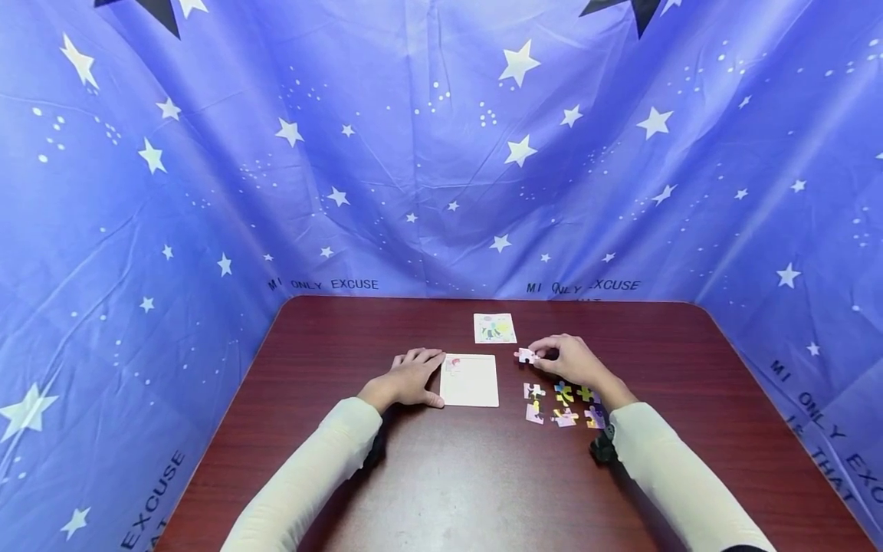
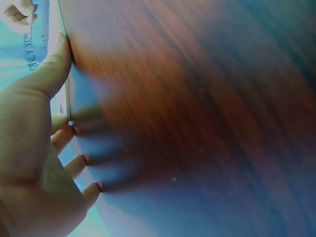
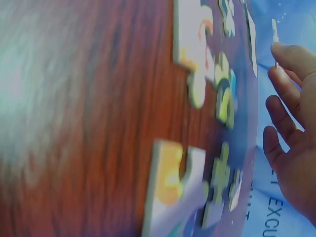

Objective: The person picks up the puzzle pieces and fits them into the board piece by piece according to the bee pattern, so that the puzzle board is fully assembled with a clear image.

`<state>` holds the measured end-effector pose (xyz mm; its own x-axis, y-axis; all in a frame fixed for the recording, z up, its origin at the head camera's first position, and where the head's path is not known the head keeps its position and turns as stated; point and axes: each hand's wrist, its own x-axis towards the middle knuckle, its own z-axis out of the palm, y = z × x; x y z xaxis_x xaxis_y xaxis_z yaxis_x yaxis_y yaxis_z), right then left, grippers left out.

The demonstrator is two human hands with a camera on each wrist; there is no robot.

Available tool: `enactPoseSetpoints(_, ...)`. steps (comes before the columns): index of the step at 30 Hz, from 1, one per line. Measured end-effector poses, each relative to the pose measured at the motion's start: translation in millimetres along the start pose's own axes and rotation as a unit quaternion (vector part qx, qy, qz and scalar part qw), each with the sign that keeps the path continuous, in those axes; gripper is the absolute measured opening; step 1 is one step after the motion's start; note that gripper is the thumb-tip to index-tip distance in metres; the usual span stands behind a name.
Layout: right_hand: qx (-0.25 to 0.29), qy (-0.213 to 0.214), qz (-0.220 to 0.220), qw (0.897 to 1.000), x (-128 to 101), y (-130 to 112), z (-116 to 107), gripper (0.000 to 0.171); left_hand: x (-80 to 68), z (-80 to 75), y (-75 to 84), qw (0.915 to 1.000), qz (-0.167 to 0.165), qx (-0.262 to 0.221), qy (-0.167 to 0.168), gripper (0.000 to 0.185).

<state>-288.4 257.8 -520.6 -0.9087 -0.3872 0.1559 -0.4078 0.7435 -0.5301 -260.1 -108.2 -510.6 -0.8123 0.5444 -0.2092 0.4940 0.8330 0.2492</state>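
A white puzzle board (image 1: 471,381) lies on the dark red table (image 1: 441,475), with one piece set in its top left corner. My left hand (image 1: 412,377) rests flat beside the board's left edge, fingers touching it; the left wrist view shows my fingers (image 2: 59,138) spread on the table. My right hand (image 1: 567,357) pinches a pink puzzle piece (image 1: 526,356) just right of the board. Several loose pieces (image 1: 564,405) lie under that wrist and fill the right wrist view (image 3: 197,64), next to my fingers (image 3: 286,69).
A small picture card (image 1: 494,328) lies behind the board. A blue star-printed cloth (image 1: 441,153) walls in the table at the back and both sides. A black wrist strap (image 1: 603,448) sits on my right forearm.
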Motion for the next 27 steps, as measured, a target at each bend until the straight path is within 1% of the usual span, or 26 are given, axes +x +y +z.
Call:
enactPoseSetpoints(7, 0.009, 0.0, -0.015, 1.0, 6, -12, 8, 0.021, 1.5, -0.8, 0.4, 0.9999, 0.009, -0.004, 0.002, 0.101)
enactPoseSetpoints(12, 0.015, -0.004, -0.023, 1.0, 12, -19, 15, 0.021, 0.9, -2.7, 1.4, 0.9999, 0.007, -0.008, 0.001, 0.1)
enactPoseSetpoints(18, 0.016, -0.002, -0.049, 0.999, 18, -27, 24, 0.019, 1.0, -1.9, 1.1, 1.0, 0.005, -0.001, 0.001, 0.1)
enactPoseSetpoints(23, 0.004, -0.012, -0.067, 0.998, 24, -36, 30, 0.018, 0.1, -0.7, 1.2, 1.0, 0.004, -0.001, 0.003, 0.1)
enactPoseSetpoints(27, 0.008, -0.027, -0.063, 0.998, 29, -43, 36, 0.017, -0.1, -1.7, 2.4, 1.0, 0.0, 0.003, 0.001, 0.1)
